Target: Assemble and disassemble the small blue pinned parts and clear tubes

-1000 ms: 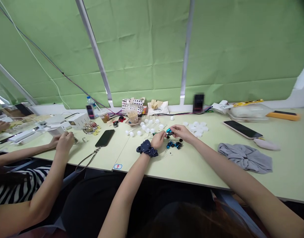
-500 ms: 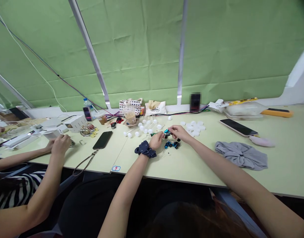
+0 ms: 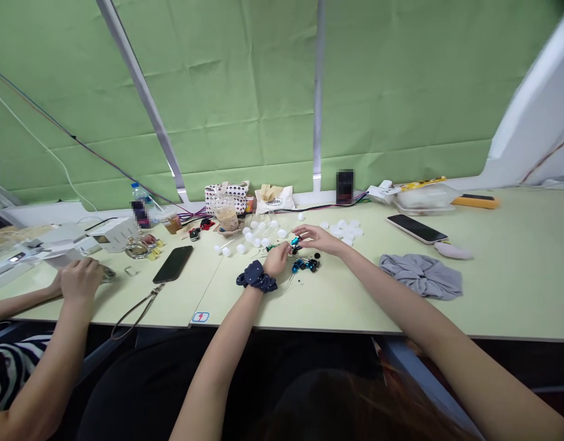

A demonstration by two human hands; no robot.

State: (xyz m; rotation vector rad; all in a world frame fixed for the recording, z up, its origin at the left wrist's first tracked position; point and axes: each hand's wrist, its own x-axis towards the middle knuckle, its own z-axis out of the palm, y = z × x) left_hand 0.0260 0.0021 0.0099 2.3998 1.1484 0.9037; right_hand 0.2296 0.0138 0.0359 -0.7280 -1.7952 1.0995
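My left hand [image 3: 277,259], with a dark scrunchie [image 3: 258,277] at the wrist, is closed on a small shiny blue-and-black part [image 3: 295,241]. Its exact kind is too small to tell. Over that part arches my right hand [image 3: 319,239], fingers curved and apart; whether a fingertip touches it is unclear. Just below both hands lies a small pile of similar blue-and-black parts [image 3: 305,264] with thin metal pins. Behind my left hand are clear tubes with white caps [image 3: 258,236]. Loose white caps [image 3: 345,229] lie beyond my right hand.
A grey cloth headband [image 3: 422,275] and a phone [image 3: 416,228] lie to the right. Left are a black phone [image 3: 172,264] with a strap and a coworker's hands [image 3: 82,278]. An iced drink cup [image 3: 226,214] stands behind the tubes.
The view has turned, so the table's things sit further left. My right fingers have loosened from a pinch at the blue-and-black part and spread; my left hand keeps its hold.
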